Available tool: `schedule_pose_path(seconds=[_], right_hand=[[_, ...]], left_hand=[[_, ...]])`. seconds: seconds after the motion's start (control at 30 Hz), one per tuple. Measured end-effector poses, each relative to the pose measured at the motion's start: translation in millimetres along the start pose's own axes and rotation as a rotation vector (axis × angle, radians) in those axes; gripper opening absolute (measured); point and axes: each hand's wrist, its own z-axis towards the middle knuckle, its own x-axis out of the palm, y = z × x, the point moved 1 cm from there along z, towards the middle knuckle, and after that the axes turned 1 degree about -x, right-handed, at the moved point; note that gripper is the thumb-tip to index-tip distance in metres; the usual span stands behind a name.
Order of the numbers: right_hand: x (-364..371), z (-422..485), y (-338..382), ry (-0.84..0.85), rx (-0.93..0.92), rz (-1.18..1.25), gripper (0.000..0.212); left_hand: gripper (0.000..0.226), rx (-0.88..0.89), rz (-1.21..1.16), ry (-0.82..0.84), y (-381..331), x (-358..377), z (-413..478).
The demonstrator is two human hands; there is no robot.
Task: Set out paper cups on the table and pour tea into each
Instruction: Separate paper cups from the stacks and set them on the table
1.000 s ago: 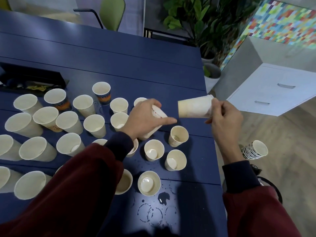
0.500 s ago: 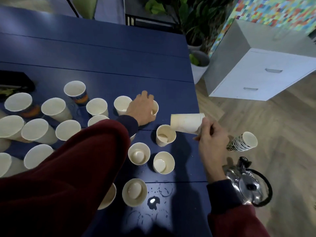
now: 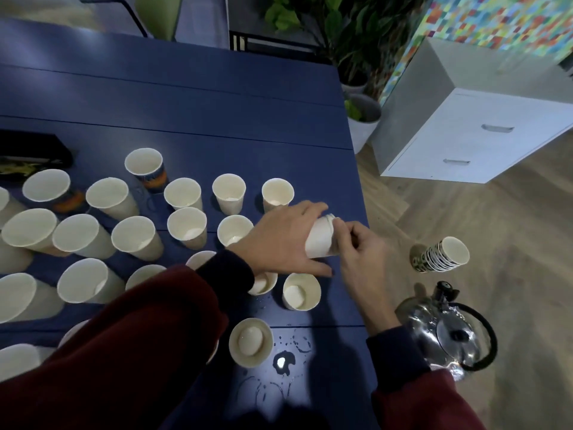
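Several white paper cups (image 3: pixel 183 226) stand upright across the dark blue table (image 3: pixel 217 119). Near the table's right edge both hands meet on a small stack of white cups (image 3: pixel 319 238), held tilted above the tabletop. My left hand (image 3: pixel 285 240) grips the stack's body from the left, fingers wrapped around it. My right hand (image 3: pixel 356 246) pinches the rim end of the stack with thumb and fingertips. A shiny steel kettle (image 3: pixel 443 333) with a black handle stands on the floor to the right. Some cups near me (image 3: pixel 250 341) show pale liquid inside.
A second stack of patterned cups (image 3: pixel 440 254) stands on the wooden floor beyond the kettle. A white drawer cabinet (image 3: pixel 477 138) and potted plants (image 3: pixel 362 119) stand at the far right. A black tray (image 3: pixel 31 150) lies at the table's left. Spilled drops (image 3: pixel 282 363) mark the near edge.
My left hand has come back from the cup it set down at the far row and now grips the stack held by my right hand. The view has shifted.
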Motion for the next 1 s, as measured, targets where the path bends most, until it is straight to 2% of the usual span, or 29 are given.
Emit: schedule_pose_path(seconds=[0.03,0.13,0.2,0.43,0.57,0.63,0.7,0.8,0.9,1.0], right_hand=[[4,-4,3,0.023,-0.003,0.027,0.037],[10,-16,7,0.063,-0.027,0.043,0.039],[11,-24,8,0.072,-0.056,0.02,0.041],[7,-36,15,0.037,-0.102,-0.075,0.041],[-27,-13,19,-0.18,-0.102,-0.101,0.039],[-42,2,17,-0.275,-0.094,-0.092,0.038],[-50,13,14,-0.298,-0.064,-0.096,0.034],[-50,25,8,-0.214,-0.025,-0.242,0.029],[-36,35,-8,-0.041,-0.002,-0.412,0.023],[-20,47,-23,0.098,0.013,-0.481,0.022]], left_hand=[[0.091,-0.015,0.034,-0.001,-2,4,-5],[0.052,-0.091,0.09,-0.034,-4,12,-19],[0.042,-0.114,0.125,-0.056,-2,15,-30],[0.043,-0.09,0.157,-0.104,2,15,-55],[0.038,-0.232,0.109,-0.103,15,5,-73],[0.043,-0.325,-0.006,-0.125,19,0,-78],[0.058,-0.372,-0.107,-0.179,19,-4,-76],[0.072,-0.377,-0.226,-0.285,17,-10,-68],[0.058,-0.364,-0.273,-0.337,19,-20,-53],[0.043,-0.363,-0.252,-0.335,27,-32,-29]])
